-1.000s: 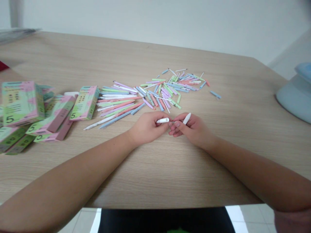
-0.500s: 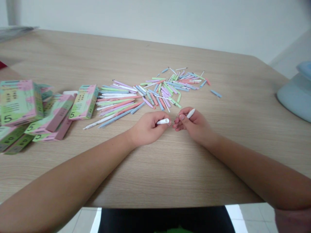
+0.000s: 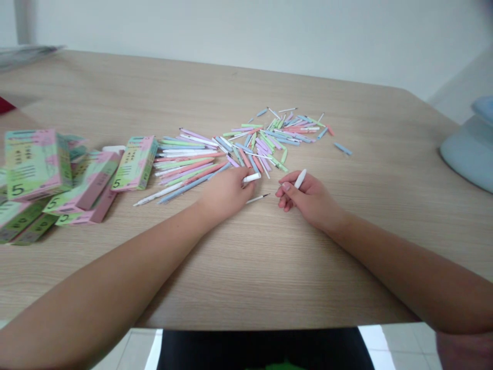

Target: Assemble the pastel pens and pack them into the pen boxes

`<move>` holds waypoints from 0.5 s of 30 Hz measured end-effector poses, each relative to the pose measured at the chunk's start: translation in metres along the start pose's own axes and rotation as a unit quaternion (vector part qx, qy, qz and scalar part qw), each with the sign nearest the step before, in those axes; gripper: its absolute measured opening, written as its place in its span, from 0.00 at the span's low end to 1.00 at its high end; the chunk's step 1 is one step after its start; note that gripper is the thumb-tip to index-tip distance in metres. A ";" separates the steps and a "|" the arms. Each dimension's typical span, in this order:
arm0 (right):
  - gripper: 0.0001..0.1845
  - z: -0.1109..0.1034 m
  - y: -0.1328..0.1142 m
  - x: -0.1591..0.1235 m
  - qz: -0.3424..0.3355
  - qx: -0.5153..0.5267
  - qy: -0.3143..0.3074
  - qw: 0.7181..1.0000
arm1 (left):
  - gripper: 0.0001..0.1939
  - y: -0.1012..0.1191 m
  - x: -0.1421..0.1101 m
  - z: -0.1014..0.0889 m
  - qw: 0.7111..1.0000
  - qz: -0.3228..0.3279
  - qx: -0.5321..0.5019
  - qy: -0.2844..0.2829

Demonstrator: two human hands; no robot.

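Note:
My left hand [image 3: 228, 189] is closed around a short white pen barrel piece [image 3: 252, 178]. A thin white pen refill [image 3: 258, 198] with a dark tip sticks out below its fingers, pointing right. To the right, my right hand [image 3: 302, 198] pinches a white tapered pen part [image 3: 300, 178] between thumb and fingers, its rounded end up. A small gap separates the two hands. Just beyond them lies a loose pile of pen parts [image 3: 265, 146] in white, blue, green, purple and coral. Longer pens [image 3: 185, 159] lie side by side behind my left hand.
Several green and pink boxes [image 3: 36, 164] are stacked on the left of the wooden table [image 3: 246, 277]. One box [image 3: 134, 163] leans near the row of pens. A light blue rounded object [image 3: 468, 149] stands at the right edge. A wall [image 3: 246, 31] rises behind the table.
My left hand has moved left and slightly back, away from the right hand, and the refill now shows below its fingers. My right hand stays nearly in place, its pen part tilted more upright.

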State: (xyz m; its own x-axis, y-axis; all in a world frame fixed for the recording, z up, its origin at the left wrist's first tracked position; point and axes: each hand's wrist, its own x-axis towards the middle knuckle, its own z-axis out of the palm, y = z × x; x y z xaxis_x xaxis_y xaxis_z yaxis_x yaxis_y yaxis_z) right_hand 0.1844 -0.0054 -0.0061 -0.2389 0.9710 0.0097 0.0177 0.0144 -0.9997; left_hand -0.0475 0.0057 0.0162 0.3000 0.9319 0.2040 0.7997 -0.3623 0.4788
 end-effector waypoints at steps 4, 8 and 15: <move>0.23 0.003 -0.001 0.000 0.007 -0.003 -0.008 1.000 | 0.14 -0.005 0.006 -0.001 0.996 -0.037 0.080 -0.034; 0.22 0.003 0.000 0.000 0.010 -0.006 -0.017 1.000 | 0.15 -0.005 0.006 0.000 0.992 -0.047 0.107 -0.046; 0.21 0.001 0.000 0.000 0.022 -0.011 -0.036 0.999 | 0.15 -0.007 0.005 -0.001 0.995 -0.031 0.097 -0.017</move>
State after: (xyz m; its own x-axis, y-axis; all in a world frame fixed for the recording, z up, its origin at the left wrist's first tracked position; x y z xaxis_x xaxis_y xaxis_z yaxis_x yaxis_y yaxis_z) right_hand 0.1831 -0.0056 -0.0063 -0.3060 0.9513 -0.0366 0.0507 -0.0222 -0.9985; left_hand -0.0519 0.0127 0.0150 0.2615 0.9537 0.1485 0.9016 -0.2963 0.3152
